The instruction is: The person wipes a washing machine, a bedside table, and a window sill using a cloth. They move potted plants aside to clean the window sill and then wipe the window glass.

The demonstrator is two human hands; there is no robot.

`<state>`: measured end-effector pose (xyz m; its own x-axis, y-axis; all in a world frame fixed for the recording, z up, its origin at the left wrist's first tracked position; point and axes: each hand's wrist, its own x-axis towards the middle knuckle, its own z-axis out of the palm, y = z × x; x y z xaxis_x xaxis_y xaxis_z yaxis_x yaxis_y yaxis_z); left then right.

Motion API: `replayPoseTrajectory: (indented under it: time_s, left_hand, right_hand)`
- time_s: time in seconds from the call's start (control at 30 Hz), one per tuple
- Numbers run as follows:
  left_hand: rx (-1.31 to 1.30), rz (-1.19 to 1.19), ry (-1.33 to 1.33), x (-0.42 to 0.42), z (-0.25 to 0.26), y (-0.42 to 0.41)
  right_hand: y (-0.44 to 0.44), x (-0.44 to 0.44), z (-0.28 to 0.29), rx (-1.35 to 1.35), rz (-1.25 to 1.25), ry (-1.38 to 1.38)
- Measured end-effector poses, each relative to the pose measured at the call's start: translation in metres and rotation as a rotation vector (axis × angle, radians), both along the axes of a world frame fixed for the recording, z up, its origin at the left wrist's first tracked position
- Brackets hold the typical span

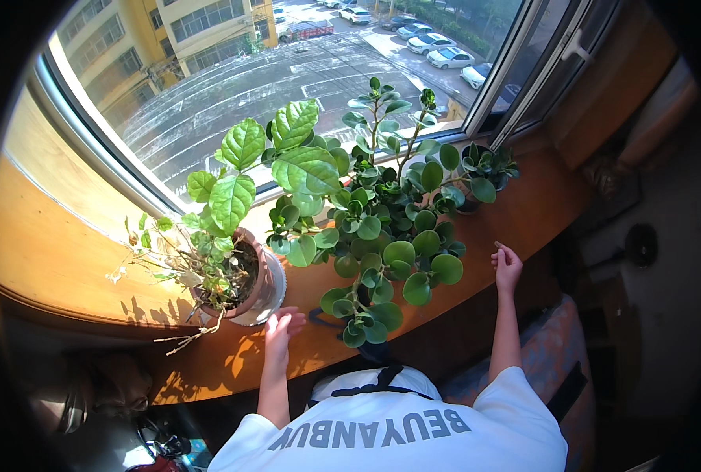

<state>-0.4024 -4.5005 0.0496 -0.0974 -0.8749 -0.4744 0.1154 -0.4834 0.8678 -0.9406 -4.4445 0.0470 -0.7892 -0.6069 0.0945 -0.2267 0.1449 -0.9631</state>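
Observation:
My left hand (282, 328) is just in front of a terracotta flowerpot (257, 283), its fingers apart and nothing seen in them. A leafy plant with large bright green leaves (232, 194) and dry, bare stems (173, 265) grows in that pot, which stands on a pale saucer (276, 289). To the right spreads a bushy plant with round, fleshy leaves (386, 236); its foliage hides its pot. My right hand (508, 266) is raised right of this bush, fingers curled with fingertips together. Whether something small is pinched there is too small to tell.
Both plants stand on a wooden windowsill (326, 330) along a window with a metal frame (480, 112). A smaller potted plant (495, 168) is near the right window corner. A patterned cloth-covered surface (554, 348) lies to the right, with a dark flat object (567, 390) on it.

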Motion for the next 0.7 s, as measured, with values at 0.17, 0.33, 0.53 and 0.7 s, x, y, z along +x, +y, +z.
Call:
replayPoseTrajectory:
  time_s: [0.17, 0.33, 0.53, 0.7]
  left_hand:
    - [-0.027, -0.061, 0.078, -0.009, -0.009, -0.015]
    - [-0.014, -0.044, 0.079, -0.01, -0.018, -0.021]
    - [-0.069, 0.123, 0.044, -0.003, -0.018, -0.018]
    - [-0.074, 0.37, -0.045, -0.002, -0.016, 0.001]
  right_hand:
    - [0.019, -0.026, 0.016, 0.017, -0.038, 0.094]
    - [0.009, -0.043, 0.024, 0.117, -0.049, 0.298]
    - [-0.057, -0.101, 0.04, 0.123, 0.083, 0.076]
    - [-0.13, -0.129, 0.043, 0.105, 0.219, -0.199]
